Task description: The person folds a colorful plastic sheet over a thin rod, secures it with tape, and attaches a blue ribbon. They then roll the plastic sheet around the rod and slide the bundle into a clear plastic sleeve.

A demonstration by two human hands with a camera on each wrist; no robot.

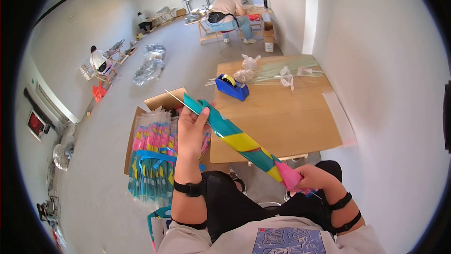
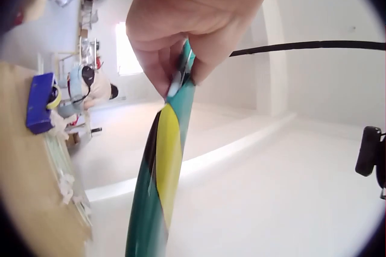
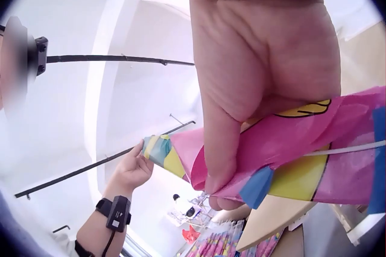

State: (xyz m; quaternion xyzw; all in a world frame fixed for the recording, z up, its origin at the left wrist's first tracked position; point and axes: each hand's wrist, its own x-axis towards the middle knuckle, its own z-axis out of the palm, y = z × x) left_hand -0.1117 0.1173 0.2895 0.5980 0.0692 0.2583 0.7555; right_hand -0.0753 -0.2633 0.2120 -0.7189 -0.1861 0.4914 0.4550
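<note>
A rolled-up kite [image 1: 244, 143] of glossy teal, yellow and pink film runs slantwise in front of the person's body. Its teal end is pinched between the thumb and fingers of my left hand [image 1: 190, 127], and a thin pale rod [image 1: 174, 95] sticks out past it. My right hand [image 1: 312, 177] grips the pink end, lower and nearer the lap. In the right wrist view the thumb presses on the pink film [image 3: 271, 145], where a blue piece [image 3: 257, 188] and a white rod [image 3: 350, 148] show. The left wrist view shows the fingertips on the narrow teal roll [image 2: 184, 88].
A wooden table [image 1: 277, 122] stands ahead, bearing a blue tape dispenser [image 1: 232, 88], pale rods [image 1: 277, 71] and plastic bags [image 1: 286, 78]. To the left, a cardboard box [image 1: 134, 136] holds several sleeved kites [image 1: 152, 153] with blue ribbon. A wall is at right; people sit farther back.
</note>
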